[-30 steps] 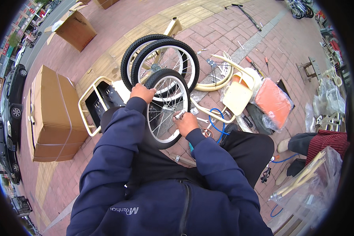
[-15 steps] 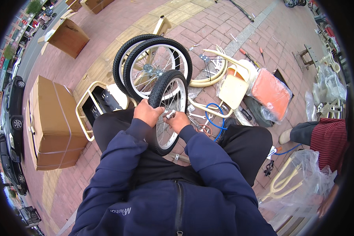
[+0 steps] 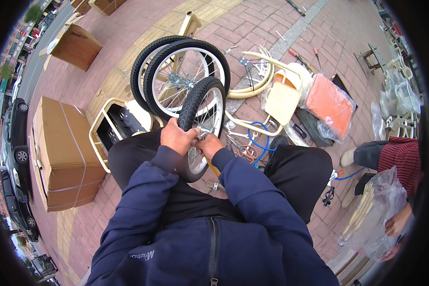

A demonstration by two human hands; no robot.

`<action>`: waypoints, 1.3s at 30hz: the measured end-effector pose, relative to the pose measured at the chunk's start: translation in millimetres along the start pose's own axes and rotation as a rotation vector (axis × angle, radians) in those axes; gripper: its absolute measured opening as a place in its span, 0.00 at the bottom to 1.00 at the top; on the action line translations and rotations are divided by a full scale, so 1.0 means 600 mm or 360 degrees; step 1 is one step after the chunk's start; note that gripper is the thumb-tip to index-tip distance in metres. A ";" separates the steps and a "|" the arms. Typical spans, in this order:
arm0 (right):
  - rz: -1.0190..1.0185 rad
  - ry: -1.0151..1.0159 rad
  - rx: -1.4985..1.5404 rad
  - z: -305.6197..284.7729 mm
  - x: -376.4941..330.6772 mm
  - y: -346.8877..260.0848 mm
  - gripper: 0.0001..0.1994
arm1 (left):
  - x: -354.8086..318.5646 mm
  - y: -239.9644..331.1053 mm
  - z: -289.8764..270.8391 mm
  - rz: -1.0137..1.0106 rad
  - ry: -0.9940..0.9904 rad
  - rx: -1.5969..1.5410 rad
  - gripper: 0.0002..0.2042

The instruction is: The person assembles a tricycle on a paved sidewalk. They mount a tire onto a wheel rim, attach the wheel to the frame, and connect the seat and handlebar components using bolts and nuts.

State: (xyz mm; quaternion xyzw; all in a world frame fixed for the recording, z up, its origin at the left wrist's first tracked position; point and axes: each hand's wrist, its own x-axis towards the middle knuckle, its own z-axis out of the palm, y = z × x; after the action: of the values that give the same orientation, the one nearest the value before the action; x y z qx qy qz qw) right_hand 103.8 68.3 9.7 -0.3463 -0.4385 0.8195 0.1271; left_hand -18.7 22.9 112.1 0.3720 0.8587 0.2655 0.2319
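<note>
the small wheel [image 3: 202, 121] stands upright between the person's knees, tyre on, rim and spokes whole. the left hand [image 3: 176, 137] is closed over the tyre at its near edge and steadies it. the right hand [image 3: 209, 146] is pinched narrow at the hub side of the wheel; what it holds there is too small to tell, possibly an axle nut or a short tool. judged from this, the wheel itself is built up and the work in hand is at the axle; the wheel is not yet mounted on any frame.

two larger wheels [image 3: 181, 76] lean together just beyond the small wheel, tyres fitted, also unmounted. cream frame parts [image 3: 257, 71] lie on the brick paving behind them, with a cream seat panel [image 3: 282, 102] and an orange bag [image 3: 330, 106] near. a cream basket frame [image 3: 121, 124] sits just beside the left knee. a blue cable [image 3: 257, 140] and loose small parts lie close to the right knee and crowd the ground at the wheel's far side. a strapped cardboard box [image 3: 64, 152] stands well apart on the left. another person's hand [image 3: 398, 221] holds a clear plastic bag [image 3: 374, 209] at the right edge.
</note>
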 end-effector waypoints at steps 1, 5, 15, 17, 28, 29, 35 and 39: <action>0.0037 -0.0013 0.0043 0.000 0.002 0.001 0.12 | 0.001 -0.001 0.000 0.0014 -0.0002 0.0006 0.27; 0.0064 -0.0106 0.0168 0.000 0.011 0.007 0.12 | 0.005 -0.007 -0.002 0.0118 -0.0015 0.0105 0.28; -0.0027 -0.0127 -0.0152 0.007 0.050 0.044 0.17 | 0.010 -0.024 0.003 0.0128 0.0045 0.0090 0.27; -0.0005 -0.0123 -0.0224 0.007 0.052 0.046 0.18 | 0.010 -0.028 0.005 0.0118 0.0041 0.0079 0.27; -0.0108 -0.0235 -0.0049 0.001 0.048 0.045 0.17 | 0.011 -0.047 0.014 0.0484 0.0040 0.0352 0.13; -0.0121 -0.0210 -0.0097 0.002 0.046 0.044 0.18 | 0.010 -0.045 0.012 0.0453 -0.0009 0.0402 0.17; 0.0038 -0.0150 -0.0507 0.002 0.041 0.028 0.22 | 0.010 -0.042 0.013 0.0219 0.0063 0.0181 0.28; -0.0066 -0.0102 -0.0223 0.008 0.042 0.032 0.17 | 0.014 -0.059 0.016 0.0416 0.0076 0.0290 0.28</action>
State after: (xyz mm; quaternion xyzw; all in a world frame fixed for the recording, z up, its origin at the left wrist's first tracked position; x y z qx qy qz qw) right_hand 84.1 66.8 -15.4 -0.3187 -0.5056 0.7948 0.1055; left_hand -36.3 11.3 81.1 0.4935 0.8288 0.2232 0.1401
